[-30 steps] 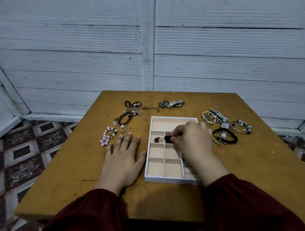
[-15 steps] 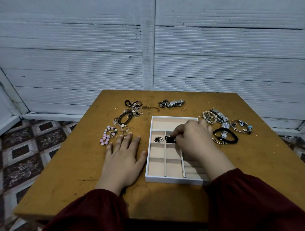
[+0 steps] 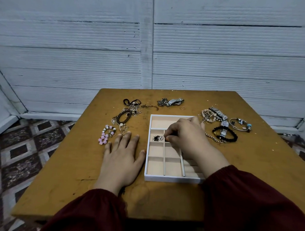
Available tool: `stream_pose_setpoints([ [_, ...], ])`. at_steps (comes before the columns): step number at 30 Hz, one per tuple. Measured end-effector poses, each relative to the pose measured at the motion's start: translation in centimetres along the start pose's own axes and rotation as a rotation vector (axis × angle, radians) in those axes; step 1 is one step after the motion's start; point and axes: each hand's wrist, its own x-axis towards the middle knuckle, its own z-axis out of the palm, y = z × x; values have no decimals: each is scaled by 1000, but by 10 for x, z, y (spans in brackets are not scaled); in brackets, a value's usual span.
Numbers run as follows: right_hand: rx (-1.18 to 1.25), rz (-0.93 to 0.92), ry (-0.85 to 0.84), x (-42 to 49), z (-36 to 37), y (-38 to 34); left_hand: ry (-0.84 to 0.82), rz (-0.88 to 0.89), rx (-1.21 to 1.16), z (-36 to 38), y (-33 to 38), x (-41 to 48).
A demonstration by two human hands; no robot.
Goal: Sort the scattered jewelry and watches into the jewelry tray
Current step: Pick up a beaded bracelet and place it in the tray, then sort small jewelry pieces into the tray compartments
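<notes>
The white jewelry tray [image 3: 163,179] with beige compartments lies mid-table. My right hand [image 3: 185,135] hovers over its second row, fingers pinched down into the middle compartment, and the small black piece is hidden under them. A small dark-and-silver piece [image 3: 158,138] sits in the compartment to the left. My left hand [image 3: 122,159] rests flat on the table beside the tray's left wall, holding nothing. Loose jewelry: a pink bead bracelet [image 3: 104,138], a tangle of rings and cords [image 3: 125,116], a silver watch [image 3: 173,102], and a black bracelet [image 3: 225,133].
On the right of the wooden table [image 3: 250,162] lie a pearl bracelet [image 3: 207,115], a second silver watch [image 3: 218,113], a charm bangle [image 3: 241,124] and a gold chain [image 3: 215,138]. A gold ring [image 3: 182,108] lies behind the tray. White walls stand close behind the table.
My right hand has shifted slightly left and lower over the tray's compartment, and its fingers now cover the black piece that showed before. My left hand has stayed put.
</notes>
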Motion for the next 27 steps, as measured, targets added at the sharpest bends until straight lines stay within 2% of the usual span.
stream_pose_setpoints([
  [10, -43, 44, -53, 6, -3, 6, -6, -6, -3, 0, 0, 1],
  [16, 13, 134, -13, 8, -16, 10, -14, -8, -20, 0, 0, -1],
  [23, 18, 155, 104, 10, -23, 4, -17, -13, -29, -3, 2, 0],
  [27, 49, 145, 117, 3, -18, -6, -8, -8, -33, -3, 2, -2],
])
